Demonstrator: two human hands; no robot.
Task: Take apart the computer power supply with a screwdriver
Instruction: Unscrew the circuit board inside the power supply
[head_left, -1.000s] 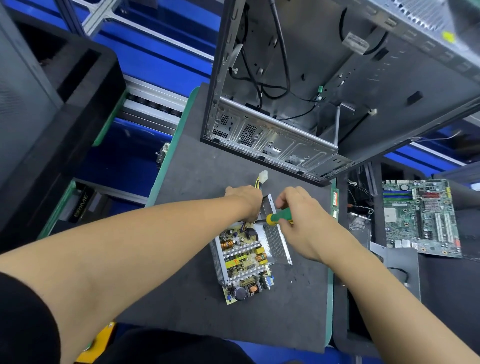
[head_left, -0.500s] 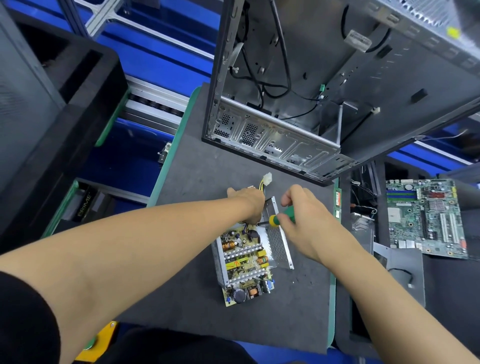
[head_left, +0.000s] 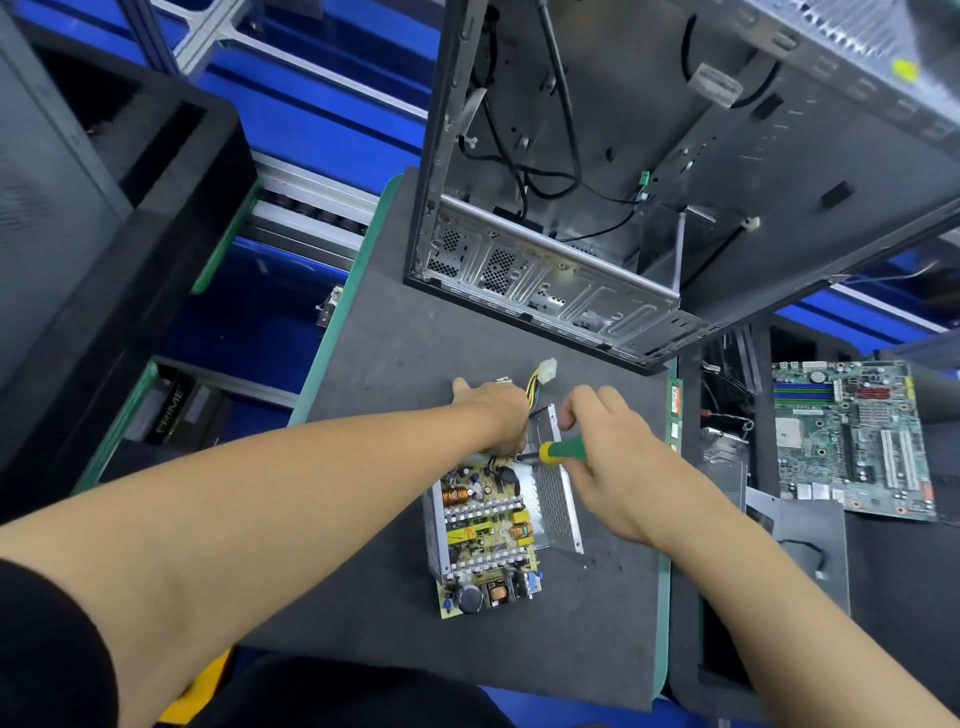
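A dark grey mat (head_left: 395, 338) with a green edge carries the opened power supply (head_left: 488, 525), lying flat just below the right hand's (head_left: 618, 457) grip on the screwdriver (head_left: 563, 449). Beyond that grip, an open computer case (head_left: 545, 280) stands on the mat's far end.

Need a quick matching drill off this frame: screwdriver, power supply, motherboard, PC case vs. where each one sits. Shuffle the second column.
Things
1. screwdriver
2. power supply
3. motherboard
4. computer case

Places
A. lying flat, off to the right of the grey mat
B. at the mat's far edge, interior open to view
C. in the grip of the right hand
D. middle of the mat, cover off, circuit board exposed

Pairs: 1-C, 2-D, 3-A, 4-B
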